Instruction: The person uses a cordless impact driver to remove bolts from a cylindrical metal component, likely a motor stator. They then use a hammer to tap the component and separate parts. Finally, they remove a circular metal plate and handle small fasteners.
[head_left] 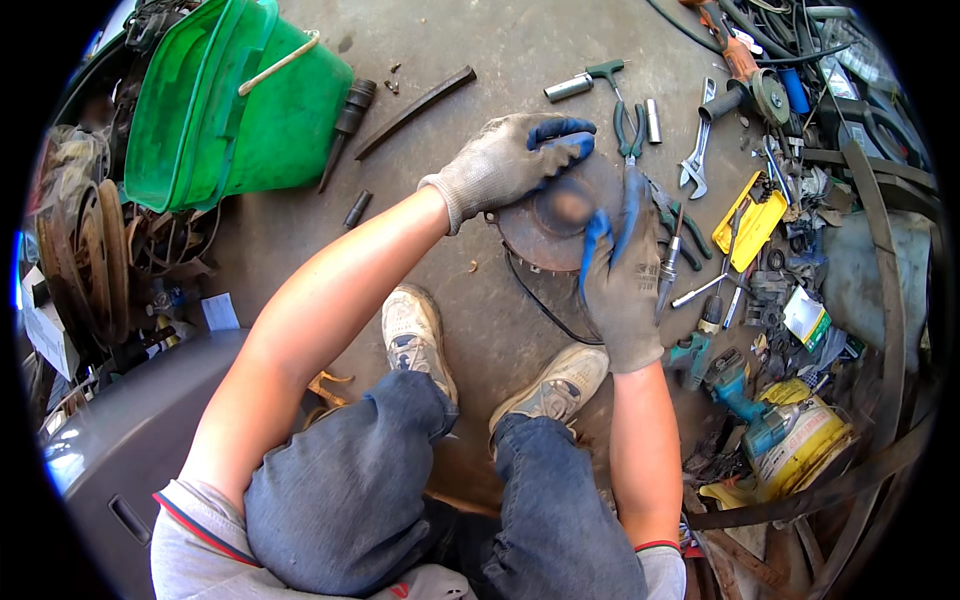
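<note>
A rusty round metal disc [535,240] with a hub in its middle lies on the concrete floor in front of my feet. My left hand [510,160], in a grey glove with blue fingertips, grips the disc's far rim from above. My right hand [620,275], in the same kind of glove, holds the disc's right side with its fingers up along the edge. A black cable [540,305] runs from under the disc toward my right shoe.
Green plastic bins [230,105] stand at the upper left. Pliers [630,128], a T-handle wrench [590,78], an adjustable spanner [697,160], a yellow case [752,220], screwdrivers and power tools litter the floor to the right. Rusty rings [95,260] lie at the left.
</note>
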